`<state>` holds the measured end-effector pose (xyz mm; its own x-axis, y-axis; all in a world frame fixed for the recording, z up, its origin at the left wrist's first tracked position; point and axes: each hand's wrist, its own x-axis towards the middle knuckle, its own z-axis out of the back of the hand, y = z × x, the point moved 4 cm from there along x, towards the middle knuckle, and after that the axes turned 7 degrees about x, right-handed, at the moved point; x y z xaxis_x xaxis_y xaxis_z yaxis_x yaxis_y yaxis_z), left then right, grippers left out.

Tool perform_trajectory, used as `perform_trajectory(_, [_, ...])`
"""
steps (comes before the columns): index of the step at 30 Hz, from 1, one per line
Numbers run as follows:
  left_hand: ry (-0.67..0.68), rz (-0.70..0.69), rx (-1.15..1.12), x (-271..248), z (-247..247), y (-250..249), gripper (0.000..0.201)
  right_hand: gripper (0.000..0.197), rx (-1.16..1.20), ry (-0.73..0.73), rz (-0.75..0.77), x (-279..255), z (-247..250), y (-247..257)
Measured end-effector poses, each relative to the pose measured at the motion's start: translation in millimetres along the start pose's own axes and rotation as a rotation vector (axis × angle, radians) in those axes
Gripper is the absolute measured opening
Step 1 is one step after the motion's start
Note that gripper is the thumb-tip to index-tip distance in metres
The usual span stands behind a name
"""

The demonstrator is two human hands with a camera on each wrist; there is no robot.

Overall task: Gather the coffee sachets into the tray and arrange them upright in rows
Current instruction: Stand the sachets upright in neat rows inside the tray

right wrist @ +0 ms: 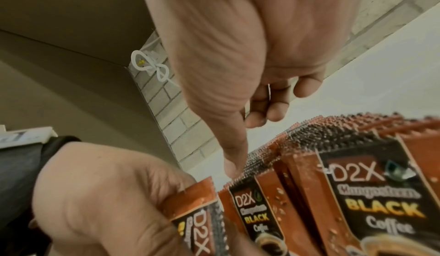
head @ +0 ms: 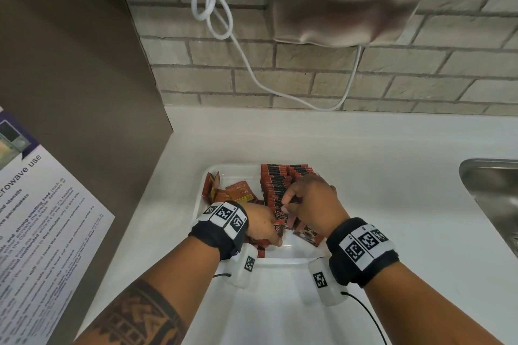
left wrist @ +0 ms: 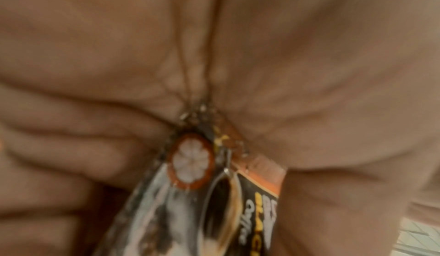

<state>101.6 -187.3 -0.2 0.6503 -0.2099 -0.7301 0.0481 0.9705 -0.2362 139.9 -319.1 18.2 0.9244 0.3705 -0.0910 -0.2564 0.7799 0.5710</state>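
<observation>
Currently the white tray (head: 208, 173) is sitting on the table (head: 378, 162), holding upright rows of sachets (head: 276, 182) at its far right and loose sachets (head: 241, 192) lying flat at left. Right hand (head: 314, 202) is bracing the row's near end, its grip curled narrow on the top edges; if it slips, the row is likely toppling forward. Left hand (head: 262, 223) is pinching a small bunch of sachets (head: 279, 228), risking one sliding free.

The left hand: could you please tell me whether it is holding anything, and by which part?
The left hand grips a coffee sachet, fingers and thumb curled round its lower part; the printed top sticks out.
</observation>
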Motion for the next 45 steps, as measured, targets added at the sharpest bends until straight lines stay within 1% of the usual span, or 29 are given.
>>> perform_trajectory(2, [0.002, 0.003, -0.022, -1.2, -0.8, 0.8, 0.040, 0.018, 0.040, -0.029, 0.015, -0.9, 2.5, -0.2])
perform_trajectory(5, [-0.003, -0.017, -0.070, -2.4, 1.9, 9.4, 0.036, 0.010, 0.108, -0.073, 0.054, -5.8, 11.8, 3.5])
perform_trajectory(6, [0.001, -0.046, -0.156, -3.8, 2.5, 12.8, 0.032, 0.007, 0.143, -0.079, 0.079, -8.5, 15.9, 6.1])
perform_trajectory(7, [0.014, -0.093, -0.304, -5.1, 2.3, 16.3, 0.027, 0.005, 0.180, -0.067, 0.098, -12.0, 19.2, 8.6])
perform_trajectory(9, [0.044, -0.228, -0.642, -11.9, 2.8, 19.5, 0.019, 0.007, 0.269, 0.014, 0.105, -19.1, 22.8, 14.0])
perform_trajectory(11, [0.040, -0.354, -0.850, -19.6, 6.0, 20.9, 0.017, 0.008, 0.394, 0.073, 0.099, -23.4, 24.4, 16.9])
perform_trajectory(13, [-0.003, -0.422, -0.930, -24.0, 10.4, 19.9, 0.018, 0.008, 0.483, 0.055, 0.101, -23.2, 27.7, 18.2])
perform_trajectory(15, [-0.063, -0.428, -0.949, -26.7, 14.1, 18.7, 0.023, 0.007, 0.482, 0.027, 0.101, -20.5, 31.1, 20.4])
perform_trajectory(17, [-0.140, -0.383, -0.916, -26.8, 15.9, 19.3, 0.024, 0.007, 0.453, 0.001, 0.111, -18.6, 34.5, 22.6])
perform_trajectory(19, [-0.231, -0.304, -0.811, -29.3, 18.7, 20.6, 0.026, 0.008, 0.422, -0.041, 0.134, -19.3, 39.2, 25.0])
perform_trajectory(22, [-0.355, -0.164, -0.535, -33.2, 21.4, 27.4, 0.031, 0.008, 0.331, -0.060, 0.152, -20.7, 40.0, 26.2])
perform_trajectory(24, [-0.391, -0.076, -0.322, -33.6, 20.6, 34.8, 0.031, 0.010, 0.242, -0.056, 0.159, -21.2, 36.8, 23.6])
perform_trajectory(25, [-0.365, -0.050, -0.254, -33.9, 18.8, 36.3, 0.031, 0.011, 0.199, -0.053, 0.166, -21.4, 34.5, 21.8])
perform_trajectory(27, [-0.267, -0.005, -0.160, -31.3, 12.8, 37.0, 0.031, 0.013, 0.122, -0.058, 0.176, -20.2, 26.6, 14.1])
perform_trajectory(29, [-0.192, 0.028, -0.068, -27.2, 7.7, 33.0, 0.034, 0.015, 0.067, -0.060, 0.159, -18.6, 16.7, 4.9])
perform_trajectory(33, [-0.081, -0.077, -0.065, -16.8, -0.7, 10.7, 0.036, 0.013, 0.004, -0.044, 0.119, -15.0, 1.3, -1.8])
perform_trajectory(35, [-0.029, -0.107, 0.011, -14.3, -2.2, 0.2, 0.039, 0.013, -0.018, -0.035, 0.108, -14.8, -0.8, 0.0])
perform_trajectory(38, [0.005, -0.094, 0.078, -9.4, -2.8, -7.3, 0.044, 0.013, -0.055, -0.023, 0.082, -13.5, -2.2, 0.8])
perform_trajectory(41, [0.009, -0.066, 0.073, -4.8, -2.8, -8.2, 0.045, 0.020, -0.063, -0.001, 0.070, -12.5, -2.7, 1.1])
perform_trajectory(45, [0.006, -0.063, 0.066, -2.6, -1.5, -8.4, 0.045, 0.017, -0.056, 0.005, 0.049, -13.6, -2.1, 2.0])
